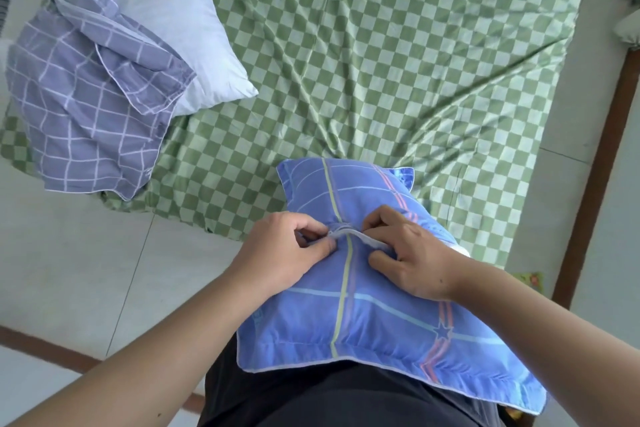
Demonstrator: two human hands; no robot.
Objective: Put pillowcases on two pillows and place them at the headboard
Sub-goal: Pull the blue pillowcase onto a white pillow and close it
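Observation:
A pillow in a blue pillowcase (374, 319) with yellow, pale and red stripes lies against my body at the near edge of the bed. My left hand (284, 253) pinches the white-edged flap of its opening (349, 234) across the middle of the case. My right hand (412, 253) pinches the same flap from the other side, fingers curled into the fabric. A bare white pillow (204, 42) lies at the bed's left side. A purple grid-patterned pillowcase (90, 107) is draped over its near end and hangs past the bed's edge.
The bed wears a wrinkled green checked sheet (381, 62). Pale floor tiles (86, 253) lie to the left. A brown wooden frame edge (602, 135) runs down the right side.

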